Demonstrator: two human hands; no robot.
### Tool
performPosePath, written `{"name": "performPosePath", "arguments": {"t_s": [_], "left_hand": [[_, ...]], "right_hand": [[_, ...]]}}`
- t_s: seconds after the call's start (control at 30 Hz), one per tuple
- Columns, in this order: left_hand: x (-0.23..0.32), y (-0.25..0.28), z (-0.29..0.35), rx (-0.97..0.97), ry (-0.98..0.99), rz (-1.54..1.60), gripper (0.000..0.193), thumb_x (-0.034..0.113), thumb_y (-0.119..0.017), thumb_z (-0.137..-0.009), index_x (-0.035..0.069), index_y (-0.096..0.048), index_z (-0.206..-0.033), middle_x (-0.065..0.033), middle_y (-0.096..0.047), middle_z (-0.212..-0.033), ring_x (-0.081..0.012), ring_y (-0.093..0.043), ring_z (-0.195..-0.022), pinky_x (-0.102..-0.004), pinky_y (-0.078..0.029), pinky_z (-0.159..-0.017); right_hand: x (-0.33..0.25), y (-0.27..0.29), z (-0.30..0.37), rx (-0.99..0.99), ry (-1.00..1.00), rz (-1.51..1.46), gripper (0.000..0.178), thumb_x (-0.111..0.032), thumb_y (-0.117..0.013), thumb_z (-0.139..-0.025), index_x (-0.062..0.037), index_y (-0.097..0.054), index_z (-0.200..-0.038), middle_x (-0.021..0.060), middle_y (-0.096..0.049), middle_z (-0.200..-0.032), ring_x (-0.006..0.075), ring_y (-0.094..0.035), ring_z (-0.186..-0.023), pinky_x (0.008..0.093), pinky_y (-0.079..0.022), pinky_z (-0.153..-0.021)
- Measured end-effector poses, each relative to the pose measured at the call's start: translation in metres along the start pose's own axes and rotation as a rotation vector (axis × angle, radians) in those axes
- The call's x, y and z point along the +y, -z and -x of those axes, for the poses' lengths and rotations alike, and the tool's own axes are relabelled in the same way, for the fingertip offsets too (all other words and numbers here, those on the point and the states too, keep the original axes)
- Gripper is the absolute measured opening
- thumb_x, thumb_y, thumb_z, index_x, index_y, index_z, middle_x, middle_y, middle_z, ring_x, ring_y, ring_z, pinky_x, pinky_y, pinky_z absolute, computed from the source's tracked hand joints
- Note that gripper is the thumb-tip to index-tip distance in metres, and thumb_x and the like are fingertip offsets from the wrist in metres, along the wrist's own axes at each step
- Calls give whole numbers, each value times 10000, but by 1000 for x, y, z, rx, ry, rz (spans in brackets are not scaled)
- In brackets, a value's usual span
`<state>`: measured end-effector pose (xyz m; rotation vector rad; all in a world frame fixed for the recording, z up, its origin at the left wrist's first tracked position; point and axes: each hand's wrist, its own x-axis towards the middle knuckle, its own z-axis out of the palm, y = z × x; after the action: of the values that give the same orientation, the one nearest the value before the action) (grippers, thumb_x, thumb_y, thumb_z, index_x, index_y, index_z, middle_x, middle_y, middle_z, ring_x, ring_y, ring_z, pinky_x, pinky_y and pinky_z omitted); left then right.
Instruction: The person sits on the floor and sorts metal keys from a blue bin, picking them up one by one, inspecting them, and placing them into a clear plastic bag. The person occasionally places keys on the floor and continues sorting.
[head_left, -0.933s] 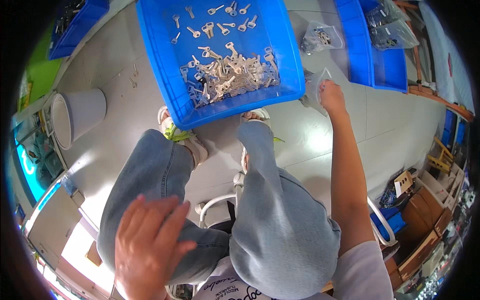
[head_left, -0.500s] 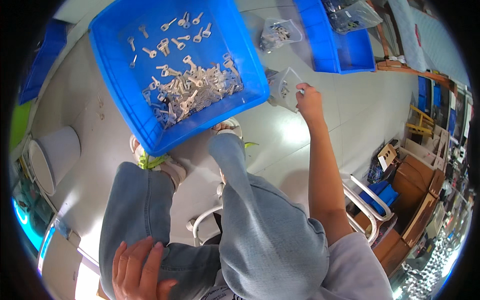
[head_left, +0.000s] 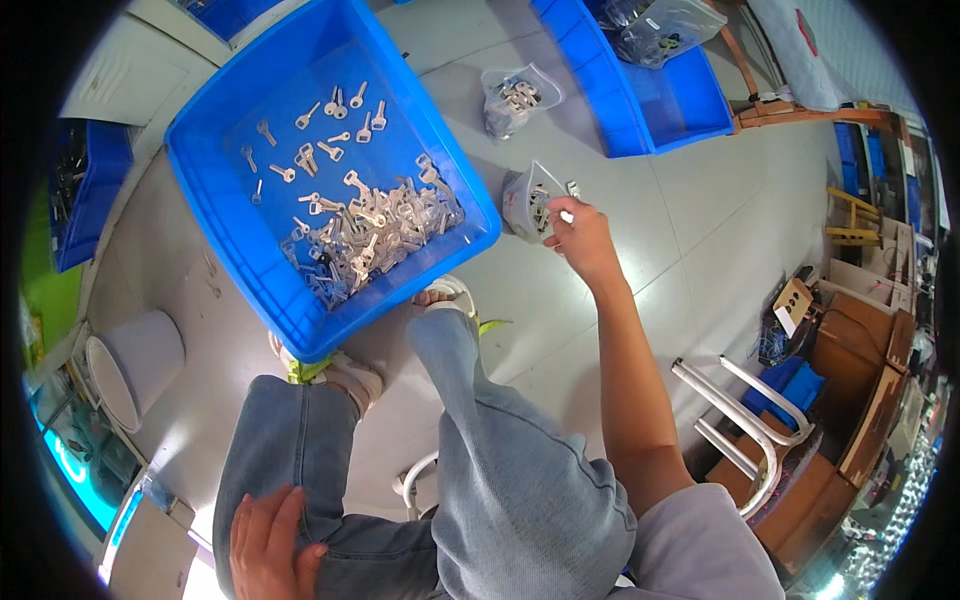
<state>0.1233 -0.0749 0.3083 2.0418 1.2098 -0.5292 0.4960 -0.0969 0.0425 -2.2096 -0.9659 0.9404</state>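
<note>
A large blue plastic bin (head_left: 335, 343) stands in front of me, with a heap of loose metal keys (head_left: 385, 225) along its near side and several more scattered farther back. To the right of it, an open clear plastic bag (head_left: 521, 203) stands on the floor with keys inside. My right hand (head_left: 584, 240) is beside this bag's mouth, fingers pinched on a small silver piece that looks like a key (head_left: 573, 188). A whitish bit also shows between the fingers. My left hand (head_left: 268, 545) rests on my left thigh, holding nothing, its fingers stretched out.
Another clear bag of keys (head_left: 519, 97) sits farther back on the floor. Behind it are blue trays (head_left: 690, 105) bearing filled plastic bags. A white bucket (head_left: 150, 355) lies at the left. White metal tube legs (head_left: 765, 455) and brown wooden furniture (head_left: 845, 370) stand at the right.
My right hand has shifted left and slightly down, from the bag's right edge to its mouth, and the silver piece now shows above the fingers. My left hand stays on the thigh.
</note>
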Motion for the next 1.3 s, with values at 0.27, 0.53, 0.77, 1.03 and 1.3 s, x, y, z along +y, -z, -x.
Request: {"name": "performPosePath", "arguments": {"t_s": [0.27,0.53,0.77,1.03,1.3], "left_hand": [[0,0,-4,-11,10,-20,398,178,-496,-825,67,-465,-1207,-155,-495,-1163,-361,-456,-1033,-420,-351,-898],[-4,-1,-2,-43,11,-33,416,190,-493,-824,59,-454,-1218,-167,-485,-1168,-362,-444,-1049,-418,-341,-913],[-2,-2,-1,68,-51,-28,365,250,-473,-827,29,-523,-1114,-179,-536,-1069,-352,-497,-971,-424,-368,-879],[-12,-6,14,180,-87,34,417,299,-562,-757,32,-533,-1075,-134,-539,-1037,-327,-510,-941,-449,-385,-881],[-28,-23,32,418,-238,170,325,229,-550,-793,34,-539,-1053,-151,-546,-1022,-342,-513,-921,-391,-412,-801]], "right_hand": [[0,-17,-16,72,38,437,191,-59,-514,-757,-46,-595,-929,201,-613,-815,333,-614,-723,398,-493,-671],[26,-1,-26,-6,-86,342,233,-76,-531,-735,-129,-578,-957,176,-615,-858,335,-592,-820,417,-479,-720],[1,-1,-13,151,52,526,242,-88,-577,-740,-75,-568,-982,158,-619,-869,337,-589,-821,410,-473,-721],[-43,14,25,52,158,323,201,-112,-573,-761,-78,-616,-954,143,-635,-846,312,-609,-779,383,-468,-701],[-157,82,101,48,491,285,265,-150,-589,-787,-12,-586,-1014,163,-634,-873,239,-623,-779,311,-471,-684]]}}
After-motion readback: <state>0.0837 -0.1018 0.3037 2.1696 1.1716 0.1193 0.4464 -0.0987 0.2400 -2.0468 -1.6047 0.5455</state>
